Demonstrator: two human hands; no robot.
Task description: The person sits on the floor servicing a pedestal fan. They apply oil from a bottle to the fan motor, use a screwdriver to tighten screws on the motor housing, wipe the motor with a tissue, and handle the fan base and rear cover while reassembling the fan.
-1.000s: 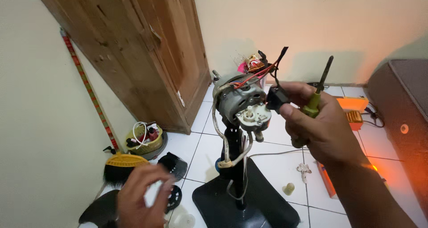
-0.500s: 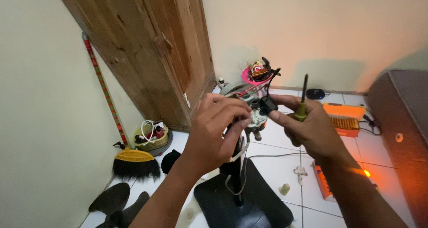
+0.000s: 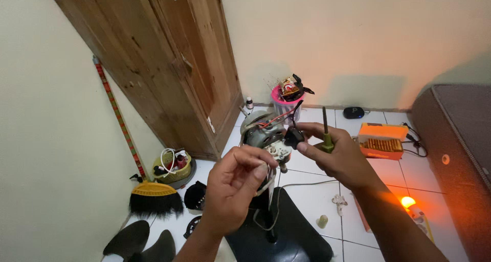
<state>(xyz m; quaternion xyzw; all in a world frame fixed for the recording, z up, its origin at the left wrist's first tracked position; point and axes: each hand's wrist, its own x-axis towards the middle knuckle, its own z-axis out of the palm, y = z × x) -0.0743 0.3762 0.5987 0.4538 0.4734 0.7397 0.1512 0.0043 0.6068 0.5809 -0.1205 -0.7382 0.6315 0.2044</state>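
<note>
Hands both up at fan motor now: left hand, which was low a sec ago, pinches white wire just below motor atop stand; right hand grips screwdriver w/ black part at fingertips. Wiring work underway.

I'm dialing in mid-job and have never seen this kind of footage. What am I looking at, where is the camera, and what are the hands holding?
There is no robot here. A camera worn on a person's head looks down at their two bare hands. The right hand holds a green-handled screwdriver and pinches a small black part on an exposed fan motor, which sits on a stand with a dark base. The left hand pinches pale wires below the motor. On the white tiled floor lie a broom, an orange box and a pink tub.
</note>
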